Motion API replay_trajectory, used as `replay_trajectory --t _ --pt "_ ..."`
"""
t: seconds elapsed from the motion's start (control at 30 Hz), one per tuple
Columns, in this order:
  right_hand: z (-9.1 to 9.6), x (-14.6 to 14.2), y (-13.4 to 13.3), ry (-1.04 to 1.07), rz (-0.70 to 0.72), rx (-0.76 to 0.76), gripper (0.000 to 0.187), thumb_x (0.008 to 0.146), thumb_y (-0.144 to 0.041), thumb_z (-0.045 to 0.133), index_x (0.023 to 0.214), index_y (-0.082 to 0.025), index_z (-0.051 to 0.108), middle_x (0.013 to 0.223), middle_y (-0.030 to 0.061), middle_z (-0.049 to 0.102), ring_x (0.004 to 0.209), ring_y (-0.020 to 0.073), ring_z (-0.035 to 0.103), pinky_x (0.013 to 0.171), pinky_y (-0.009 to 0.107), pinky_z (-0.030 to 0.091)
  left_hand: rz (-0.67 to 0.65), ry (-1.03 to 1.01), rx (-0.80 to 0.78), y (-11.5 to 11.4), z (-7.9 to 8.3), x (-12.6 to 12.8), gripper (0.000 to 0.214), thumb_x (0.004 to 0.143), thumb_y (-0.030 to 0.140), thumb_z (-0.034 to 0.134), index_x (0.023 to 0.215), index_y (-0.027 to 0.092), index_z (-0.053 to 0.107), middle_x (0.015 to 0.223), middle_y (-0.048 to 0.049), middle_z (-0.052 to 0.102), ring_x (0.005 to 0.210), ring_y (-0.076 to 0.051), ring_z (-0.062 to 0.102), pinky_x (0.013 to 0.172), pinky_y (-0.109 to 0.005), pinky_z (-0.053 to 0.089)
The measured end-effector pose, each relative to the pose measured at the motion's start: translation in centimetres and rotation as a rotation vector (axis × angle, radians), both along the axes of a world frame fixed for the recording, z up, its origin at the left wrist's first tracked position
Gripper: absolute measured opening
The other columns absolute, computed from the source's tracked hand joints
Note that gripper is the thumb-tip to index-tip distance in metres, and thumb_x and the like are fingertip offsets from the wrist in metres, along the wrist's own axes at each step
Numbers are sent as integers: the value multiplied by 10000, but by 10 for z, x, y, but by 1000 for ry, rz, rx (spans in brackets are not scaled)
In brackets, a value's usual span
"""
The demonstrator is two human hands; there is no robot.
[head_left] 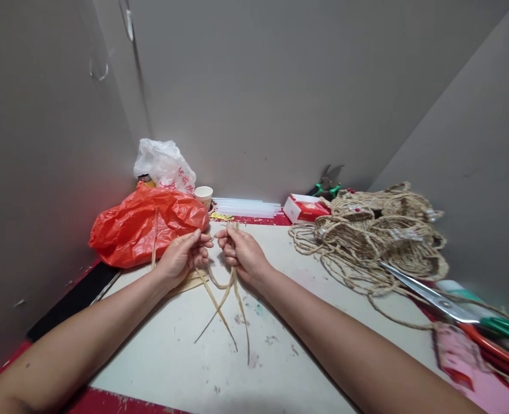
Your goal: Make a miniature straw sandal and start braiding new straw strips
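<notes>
Over a white board (172, 356), my left hand (184, 257) and my right hand (242, 250) face each other, fingertips close together. Both are closed on thin, pale tan plant-fibre strips (219, 312), which look like straw or raffia. A small bit of strip shows between the fingertips. Loose ends hang below my hands, some crossing, and one strip stands up behind my left wrist. My fingers partly hide where the strips are gripped. More flat tan strips (187, 284) lie on the board under my left hand.
At left sit a red-orange plastic bag (129, 227) and a white bag (161, 161). Behind are a paper cup (203, 195), translucent sticks (245, 207), a red-white box (305, 209) and green-handled shears (328, 184). Braided cord (366, 241) and large scissors (431, 296) lie right. Grey walls enclose the table.
</notes>
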State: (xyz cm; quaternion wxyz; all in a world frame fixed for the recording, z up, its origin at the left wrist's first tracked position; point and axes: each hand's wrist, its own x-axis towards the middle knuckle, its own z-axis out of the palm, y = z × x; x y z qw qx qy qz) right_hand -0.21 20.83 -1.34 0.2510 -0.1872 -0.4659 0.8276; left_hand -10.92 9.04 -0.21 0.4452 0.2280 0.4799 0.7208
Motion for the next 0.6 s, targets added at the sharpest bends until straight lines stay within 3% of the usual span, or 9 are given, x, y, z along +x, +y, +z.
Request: replay_trajectory --t 0.1,0.23,0.3,0.37,0.47,0.6 --pt "2 0 -1 -1 -44 79 446 735 -579 676 869 -154 656 722 2 586 424 20 258 351 151 163 107 147 4 0 3 1 191 712 269 769 757 100 691 700 -39 654 606 -94 578 563 -191 484" --pt "8 1 -5 9 -129 236 392 809 -560 615 939 -204 713 950 53 673 634 88 504 479 173 401 248 213 65 -1 9 5 278 615 137 789 873 155 685 812 -14 699 738 -99 629 706 -196 482" --pt "10 1 -12 37 -85 256 386 829 -552 599 983 -219 720 1010 56 679 797 124 577 614 198 475 197 218 64 -3 13 11 221 668 198 770 861 148 674 815 -30 696 766 -112 641 773 -227 488" --pt "11 2 -20 71 20 231 415 838 -563 585 1046 -226 709 974 55 682 812 139 601 660 227 490 69 194 33 -4 16 20 193 718 258 745 849 143 661 829 -45 683 776 -122 642 788 -247 494" --pt "10 2 -30 78 100 258 478 829 -594 586 1097 -214 697 804 32 654 676 120 578 611 227 475 -63 135 3 -6 17 30 198 735 273 733 861 156 637 835 -30 651 742 -116 620 726 -235 500" --pt "10 4 -32 -27 132 360 579 846 -637 528 1210 -203 648 542 -38 499 453 91 451 463 210 397 -154 87 -10 -8 18 33 195 767 300 694 862 174 578 644 9 574 562 -104 550 570 -213 468"
